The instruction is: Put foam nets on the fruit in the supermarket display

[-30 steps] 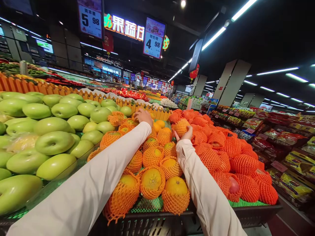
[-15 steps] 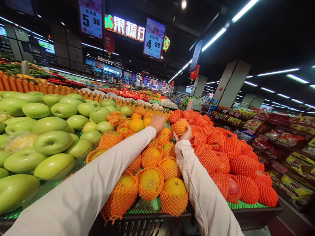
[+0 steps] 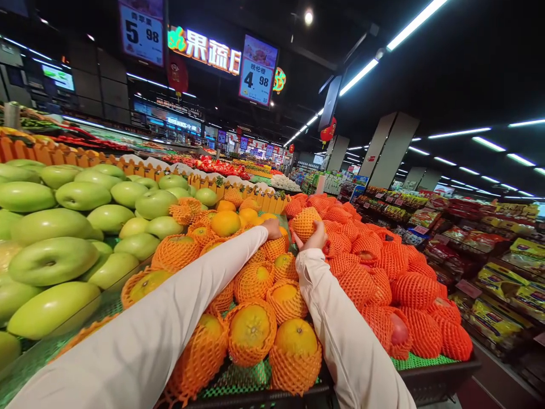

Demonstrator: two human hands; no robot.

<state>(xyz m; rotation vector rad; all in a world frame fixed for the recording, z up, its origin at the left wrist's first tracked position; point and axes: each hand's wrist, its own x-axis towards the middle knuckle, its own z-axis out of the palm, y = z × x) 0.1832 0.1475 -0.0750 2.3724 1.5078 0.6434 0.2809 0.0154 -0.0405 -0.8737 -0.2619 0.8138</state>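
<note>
My right hand [image 3: 314, 238] is wrapped round an orange in a foam net [image 3: 306, 221], held up between the orange pile and the red-netted fruit. Farther left, my left hand [image 3: 271, 228] reaches down to the back of the pile, against a netted orange [image 3: 275, 247]; its fingers are bent and mostly hidden, so their grip cannot be made out. Below both sleeves lie several more netted oranges, among them one at the front [image 3: 296, 341] with its top bare. A loose orange without a net [image 3: 225, 223] sits left of my left hand.
Green apples [image 3: 53, 261] fill the left side behind a clear divider [image 3: 80, 312]. Fruit in red foam nets [image 3: 361, 281] is heaped on the right. An orange picket edging [image 3: 238, 190] runs along the back. Price signs [image 3: 258, 71] hang overhead, and packaged-goods shelves [image 3: 489, 272] stand far right.
My left hand has dropped lower onto the oranges at the back. My right hand still holds its netted orange, turned slightly. The view has shifted a little to the right.
</note>
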